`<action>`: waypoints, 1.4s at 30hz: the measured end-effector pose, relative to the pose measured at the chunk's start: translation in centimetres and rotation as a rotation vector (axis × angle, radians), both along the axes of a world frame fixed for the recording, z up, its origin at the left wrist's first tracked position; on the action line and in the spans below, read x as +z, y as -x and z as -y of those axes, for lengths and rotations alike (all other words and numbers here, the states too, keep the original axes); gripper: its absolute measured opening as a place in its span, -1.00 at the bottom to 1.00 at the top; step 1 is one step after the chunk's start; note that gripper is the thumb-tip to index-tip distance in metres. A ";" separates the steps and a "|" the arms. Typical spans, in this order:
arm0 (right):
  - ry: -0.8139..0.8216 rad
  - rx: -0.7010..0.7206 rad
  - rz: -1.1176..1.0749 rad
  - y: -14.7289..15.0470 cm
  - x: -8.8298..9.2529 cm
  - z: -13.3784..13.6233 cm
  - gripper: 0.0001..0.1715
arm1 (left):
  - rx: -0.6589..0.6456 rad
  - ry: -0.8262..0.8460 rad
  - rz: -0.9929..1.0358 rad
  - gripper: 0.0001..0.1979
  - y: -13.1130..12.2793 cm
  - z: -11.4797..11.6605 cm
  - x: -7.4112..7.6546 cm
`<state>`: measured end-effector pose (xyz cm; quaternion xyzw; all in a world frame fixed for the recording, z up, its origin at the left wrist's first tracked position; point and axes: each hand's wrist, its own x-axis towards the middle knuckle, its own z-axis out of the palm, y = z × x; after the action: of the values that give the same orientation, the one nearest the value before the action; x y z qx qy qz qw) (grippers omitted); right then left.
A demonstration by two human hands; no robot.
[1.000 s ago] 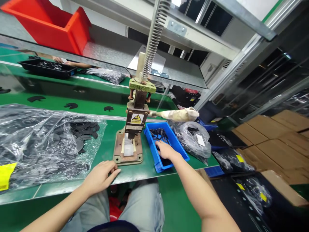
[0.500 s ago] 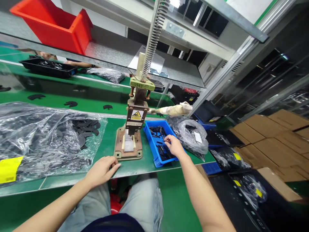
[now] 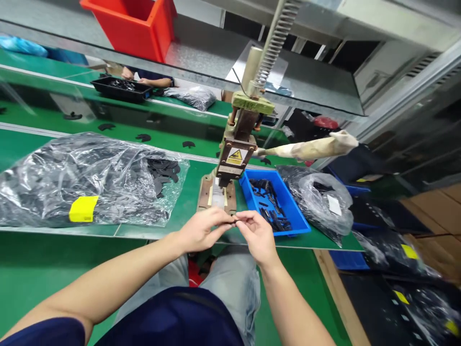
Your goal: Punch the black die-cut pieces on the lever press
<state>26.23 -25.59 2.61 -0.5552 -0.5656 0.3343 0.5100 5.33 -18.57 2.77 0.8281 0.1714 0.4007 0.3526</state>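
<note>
In front of the hand press, my two hands meet over the table's front edge. My left hand pinches one end of a small dark piece, and my right hand pinches its other end. Fingertips cover most of the piece, so its shape is hard to make out. Just right of the press, a blue bin holds small black strip-like parts. The base of the press is partly hidden behind my hands. Its wrapped lever sticks out to the right.
A clear plastic bag of flat black parts covers the left of the table. Another plastic bag lies right of the bin. Several curved black pieces lie on the green strip behind. A red bin stands on the shelf; a co-worker's hands show beyond.
My right hand has come out of the blue bin and moved left. My left hand has lifted from beside the press base to meet it. The view has shifted too.
</note>
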 end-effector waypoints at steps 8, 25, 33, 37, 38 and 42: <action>-0.111 -0.011 0.017 2.0 -2.0 1.2 -0.85 | 0.055 0.675 0.092 -0.65 1.0 1.8 -1.5; -0.091 -0.102 -0.062 2.9 -3.7 1.6 -0.81 | 0.060 0.460 0.069 -0.71 2.3 2.3 -2.1; -0.079 -0.049 0.040 2.1 -2.4 -0.1 -0.81 | 0.168 0.006 0.001 -0.81 2.8 -0.7 -2.0; -0.099 -0.034 0.103 1.4 -0.7 -1.4 -0.83 | 0.176 0.001 -0.029 -0.80 2.8 -2.7 -1.9; -0.110 -0.037 0.120 1.1 -0.1 -1.7 -0.83 | 0.196 0.015 -0.034 -0.80 2.8 -3.4 -2.1; -0.200 -0.140 0.162 -1.4 3.1 -3.8 -0.82 | 0.337 0.041 -0.125 -0.76 3.0 -7.0 -3.3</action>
<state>27.68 -21.82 5.75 -0.5648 -0.5953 0.1937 0.5377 2.36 -11.60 -0.52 0.8036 0.3374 0.3982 0.2862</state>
